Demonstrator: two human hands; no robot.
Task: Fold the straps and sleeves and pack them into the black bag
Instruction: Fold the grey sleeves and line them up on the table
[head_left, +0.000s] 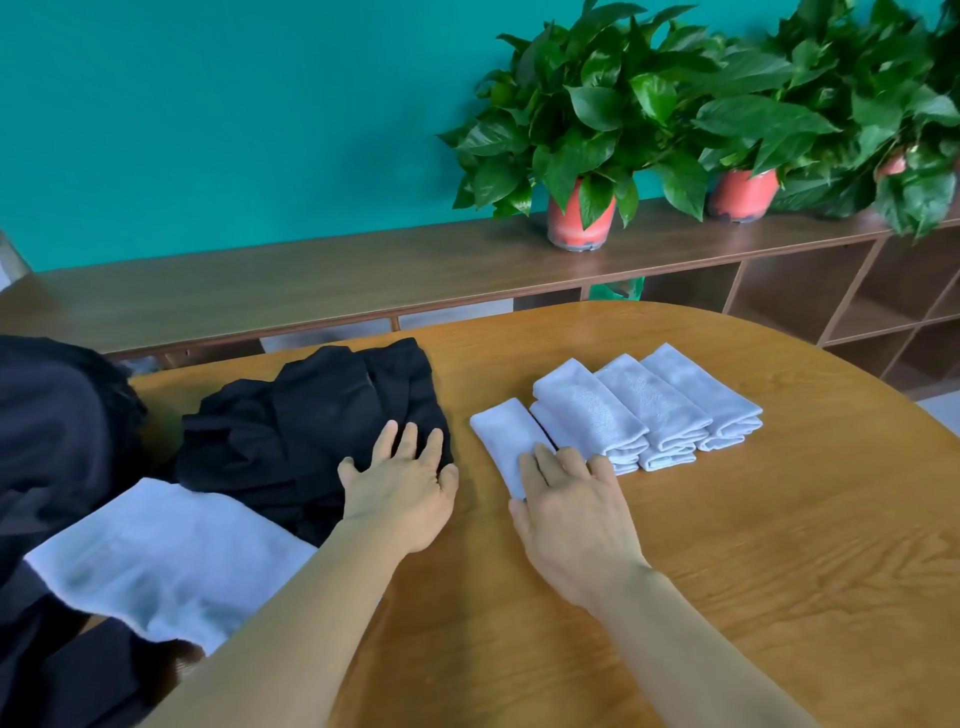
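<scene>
— Pressing, not gripping: the right hand (571, 514) lies flat, fingers straight, on the near end of the folded sleeve (500, 431).
— Which way does it run?
— Its long axis points away from the person, alongside the folded row (649, 410) touching it on the right.
— And the black bag (311, 415)?
— Just left of the sleeve, under the left hand (400, 488), also flat and holding nothing. I'd judge the sleeve goes leftward. An unfolded white cloth (156, 556) lies at the near left of the table (727, 571).
</scene>
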